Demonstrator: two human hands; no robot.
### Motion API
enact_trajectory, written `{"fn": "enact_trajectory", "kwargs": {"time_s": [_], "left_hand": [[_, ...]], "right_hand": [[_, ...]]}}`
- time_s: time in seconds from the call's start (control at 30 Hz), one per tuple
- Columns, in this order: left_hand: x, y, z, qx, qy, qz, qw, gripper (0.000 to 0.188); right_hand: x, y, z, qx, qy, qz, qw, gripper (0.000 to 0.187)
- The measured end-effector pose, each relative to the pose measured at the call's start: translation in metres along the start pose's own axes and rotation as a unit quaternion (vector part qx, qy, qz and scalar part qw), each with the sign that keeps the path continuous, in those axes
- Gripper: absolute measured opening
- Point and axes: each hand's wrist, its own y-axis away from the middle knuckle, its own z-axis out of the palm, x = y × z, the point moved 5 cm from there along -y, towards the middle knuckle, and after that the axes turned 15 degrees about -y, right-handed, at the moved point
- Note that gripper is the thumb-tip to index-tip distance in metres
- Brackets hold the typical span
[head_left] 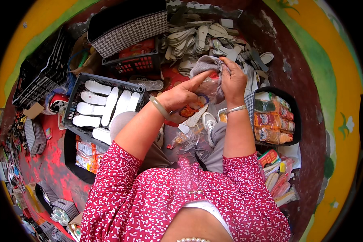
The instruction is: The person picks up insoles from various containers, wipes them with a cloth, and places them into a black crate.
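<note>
My right hand [234,82] pinches the upper edge of a crumpled grey cloth item [207,62], possibly a fabric shoe or sock; its kind is hard to make out. My left hand [180,96] is beside it, closed around a clear plastic bag [186,111] with orange print. Its extended index finger presses against the cloth, where a small red patch shows. The bag's film seems to run up under the grey cloth. Part of the bag lies hidden behind my left hand.
A dark crate [77,122] of white insoles stands at left. Piled insoles [185,40] lie ahead, near a houndstooth bin [129,34]. On my right, another bin [296,121] holds orange packages [272,121]. Plastic scraps [189,141] lie between my feet.
</note>
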Motion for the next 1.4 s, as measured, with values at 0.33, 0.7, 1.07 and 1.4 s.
{"fn": "enact_trajectory", "kwargs": {"time_s": [0.33, 0.7, 1.07, 1.4], "left_hand": [[0.01, -0.004, -0.012, 0.111, 0.116, 0.021, 0.987, 0.08], [0.008, 0.007, 0.0, 0.05, 0.059, -0.051, 0.996, 0.074], [-0.012, -0.003, 0.01, -0.051, -0.049, -0.058, 0.996, 0.079], [0.028, 0.003, -0.007, 0.083, 0.182, 0.067, 0.978, 0.089]], "right_hand": [[-0.021, -0.001, -0.046, 0.17, -0.198, 0.025, 0.965, 0.027], [-0.032, 0.013, 0.034, -0.053, -0.068, -0.041, 0.995, 0.02], [0.03, 0.003, 0.0, 0.113, -0.222, 0.199, 0.948, 0.03], [0.072, 0.001, -0.029, -0.018, -0.832, 0.293, 0.47, 0.052]]}}
